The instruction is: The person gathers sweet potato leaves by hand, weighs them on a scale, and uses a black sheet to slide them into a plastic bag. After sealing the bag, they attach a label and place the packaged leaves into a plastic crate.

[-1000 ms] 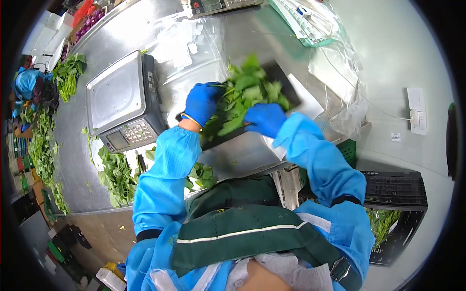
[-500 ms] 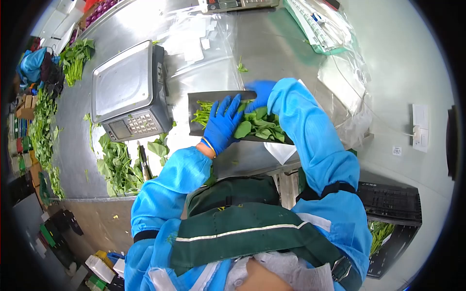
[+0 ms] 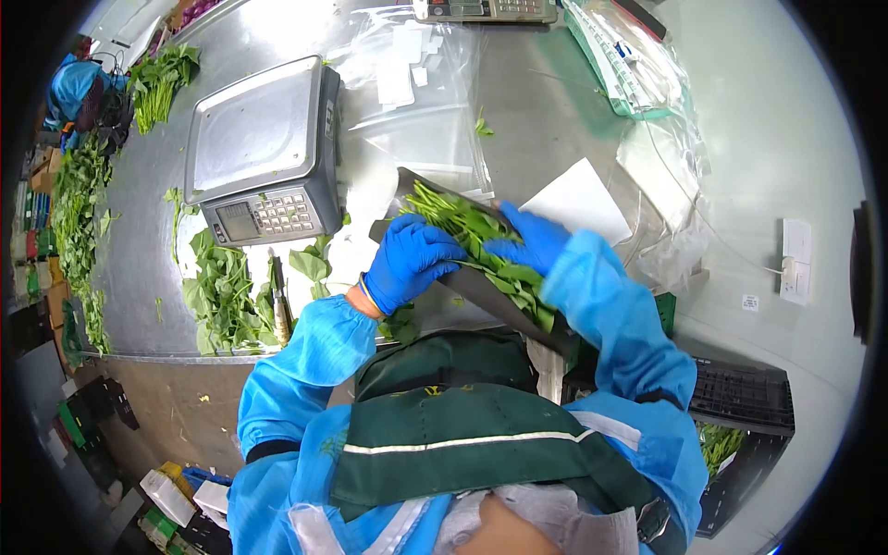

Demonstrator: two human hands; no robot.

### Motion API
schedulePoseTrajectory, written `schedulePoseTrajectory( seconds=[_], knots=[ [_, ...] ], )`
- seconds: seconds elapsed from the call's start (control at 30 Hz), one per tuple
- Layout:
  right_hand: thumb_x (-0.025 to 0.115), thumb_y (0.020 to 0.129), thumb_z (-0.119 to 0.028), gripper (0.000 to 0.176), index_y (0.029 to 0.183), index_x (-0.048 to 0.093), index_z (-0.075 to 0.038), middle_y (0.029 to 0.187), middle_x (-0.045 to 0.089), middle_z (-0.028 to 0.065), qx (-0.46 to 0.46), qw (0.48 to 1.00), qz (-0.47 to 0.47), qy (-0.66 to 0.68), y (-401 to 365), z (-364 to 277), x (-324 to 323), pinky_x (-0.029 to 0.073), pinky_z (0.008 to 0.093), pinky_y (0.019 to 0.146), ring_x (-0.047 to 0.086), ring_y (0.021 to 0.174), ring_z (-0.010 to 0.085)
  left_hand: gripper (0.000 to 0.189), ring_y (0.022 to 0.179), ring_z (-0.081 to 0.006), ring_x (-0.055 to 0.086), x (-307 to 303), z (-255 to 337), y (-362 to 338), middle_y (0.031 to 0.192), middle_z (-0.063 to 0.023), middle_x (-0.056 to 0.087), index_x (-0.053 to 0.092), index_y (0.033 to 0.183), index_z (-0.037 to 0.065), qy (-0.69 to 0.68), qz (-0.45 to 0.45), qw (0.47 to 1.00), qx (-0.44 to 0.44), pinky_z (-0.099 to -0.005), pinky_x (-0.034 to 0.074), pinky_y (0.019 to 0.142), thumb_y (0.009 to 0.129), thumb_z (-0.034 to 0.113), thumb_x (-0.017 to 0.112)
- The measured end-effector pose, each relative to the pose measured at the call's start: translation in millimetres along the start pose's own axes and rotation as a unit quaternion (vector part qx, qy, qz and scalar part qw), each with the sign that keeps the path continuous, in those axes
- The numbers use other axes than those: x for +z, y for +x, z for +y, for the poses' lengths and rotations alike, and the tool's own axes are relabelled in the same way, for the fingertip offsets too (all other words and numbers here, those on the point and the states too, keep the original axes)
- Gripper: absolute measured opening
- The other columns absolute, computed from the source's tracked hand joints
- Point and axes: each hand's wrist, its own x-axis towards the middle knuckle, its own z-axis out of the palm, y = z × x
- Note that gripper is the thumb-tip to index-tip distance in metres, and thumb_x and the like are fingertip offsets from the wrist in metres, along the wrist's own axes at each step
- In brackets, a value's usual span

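A bunch of leafy greens (image 3: 472,231) lies in a long black tray (image 3: 495,298), which slants across the table's front edge. Its stems point to the far left, and its leaves reach down toward my apron. My left hand (image 3: 412,262), in a blue glove, is closed over the tray's near side by the stems. On the far side, my right hand (image 3: 535,239), also gloved in blue, grips the tray's edge, its thumb against the leaves. Part of the tray is hidden under both hands.
Left of my hands stands a weighing scale (image 3: 259,139). Loose greens (image 3: 220,291) and a knife (image 3: 279,310) lie in front of it. Behind are clear plastic bags (image 3: 435,129), a white sheet (image 3: 585,205) and a green basket (image 3: 638,111). A black crate (image 3: 740,393) stands below right.
The tray has turned from lying straight to slanting, its right end swung toward my body. My left hand has gone from flat on the stems to the near edge. The white sheet now shows more.
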Motion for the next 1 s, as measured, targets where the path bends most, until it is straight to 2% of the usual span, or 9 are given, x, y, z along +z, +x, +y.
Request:
schedulePoseTrajectory(
  seconds=[0.07, 0.13, 0.2, 0.27, 0.43, 0.47, 0.6, 0.87, 1.0],
  knots=[
    [0.068, 0.064, -0.052, 0.102, 0.134, 0.016, 0.000, 0.117, 0.043, 0.0267, -0.075, 0.990, 0.038, 0.113, -26, 9, 30, 0.035, 0.0374, 0.092, 0.045, 0.108, 0.0363, 0.019, 0.083, -0.0197, 0.053, 3, 1, 0, 0.085, 0.0016, 0.058, 0.063, 0.084, 0.017, -0.020, -0.002, 1.000, 0.003, -0.0349, 0.034, 0.083, 0.066, 0.020, 0.067],
    [0.067, 0.060, -0.058, 0.105, 0.133, 0.020, 0.001, 0.117, 0.043, 0.0255, -0.081, 0.988, 0.113, 0.067, -48, 13, 73, 0.037, 0.0405, 0.091, 0.045, 0.106, 0.0392, 0.019, 0.085, -0.0187, 0.054, 13, 0, 0, 0.087, 0.0019, 0.059, 0.064, 0.085, 0.017, -0.075, -0.028, 0.997, 0.019, -0.0351, 0.034, 0.083, 0.066, 0.019, 0.067],
    [0.071, 0.057, -0.053, 0.107, 0.133, 0.019, 0.000, 0.119, 0.040, 0.0246, -0.031, 0.993, 0.111, 0.035, -64, 4, 95, 0.037, 0.0407, 0.091, 0.044, 0.107, 0.0393, 0.021, 0.086, -0.0193, 0.054, 18, 6, 4, 0.086, -0.0001, 0.060, 0.064, 0.087, 0.016, -0.074, -0.064, 0.995, 0.036, -0.0358, 0.036, 0.084, 0.067, 0.015, 0.067],
    [0.074, 0.055, -0.045, 0.104, 0.132, 0.021, 0.000, 0.118, 0.041, 0.0234, 0.000, 0.978, 0.189, 0.086, -69, 19, 127, 0.038, 0.0409, 0.089, 0.044, 0.106, 0.0384, 0.019, 0.085, -0.0208, 0.054, 27, 4, 8, 0.086, -0.0024, 0.061, 0.065, 0.088, 0.014, -0.122, -0.098, 0.984, 0.085, -0.0350, 0.039, 0.081, 0.068, 0.014, 0.066],
    [0.079, 0.051, -0.031, 0.100, 0.130, 0.026, 0.000, 0.120, 0.040, 0.0217, 0.031, 0.957, 0.268, 0.105, -110, 22, 160, 0.035, 0.0433, 0.092, 0.041, 0.110, 0.0373, 0.022, 0.077, -0.0256, 0.058, 16, -87, 39, 0.087, -0.0108, 0.060, 0.063, 0.094, 0.007, -0.161, 0.067, 0.980, -0.100, -0.0303, 0.046, 0.072, 0.072, 0.009, 0.064],
    [0.079, 0.051, -0.031, 0.100, 0.130, 0.026, 0.000, 0.120, 0.040, 0.0217, 0.036, 0.955, 0.273, 0.107, -116, 26, 168, 0.035, 0.0433, 0.092, 0.041, 0.110, 0.0373, 0.023, 0.079, -0.0267, 0.057, 13, -108, 45, 0.088, -0.0122, 0.059, 0.063, 0.095, 0.007, -0.054, 0.092, 0.990, -0.088, -0.0315, 0.046, 0.073, 0.072, 0.009, 0.064],
    [0.079, 0.052, -0.030, 0.100, 0.131, 0.025, 0.000, 0.122, 0.039, 0.0203, 0.030, 0.919, 0.349, 0.182, -128, 38, 194, 0.033, 0.0394, 0.095, 0.040, 0.113, 0.0341, 0.028, 0.080, -0.0281, 0.057, 30, -181, 40, 0.089, -0.0122, 0.058, 0.063, 0.097, 0.009, 0.065, -0.012, 0.989, -0.130, -0.0325, 0.046, 0.071, 0.070, 0.015, 0.067],
    [0.078, 0.053, -0.026, 0.094, 0.130, 0.029, -0.001, 0.122, 0.040, 0.0173, 0.044, 0.884, 0.391, 0.251, -125, 41, 206, 0.032, 0.0360, 0.096, 0.040, 0.113, 0.0314, 0.028, 0.071, -0.0203, 0.057, 43, -115, 26, 0.083, -0.0074, 0.057, 0.064, 0.092, 0.011, -0.041, 0.011, 0.980, -0.192, -0.0313, 0.046, 0.066, 0.066, 0.020, 0.070],
    [0.077, 0.054, -0.026, 0.091, 0.129, 0.031, -0.002, 0.122, 0.041, 0.0174, 0.033, 0.874, 0.399, 0.274, -115, 34, 198, 0.032, 0.0360, 0.096, 0.041, 0.114, 0.0312, 0.023, 0.070, -0.0204, 0.056, 48, -130, 3, 0.081, -0.0077, 0.058, 0.065, 0.091, 0.013, -0.004, -0.058, 0.981, -0.183, -0.0301, 0.046, 0.065, 0.068, 0.017, 0.069]
  ],
)
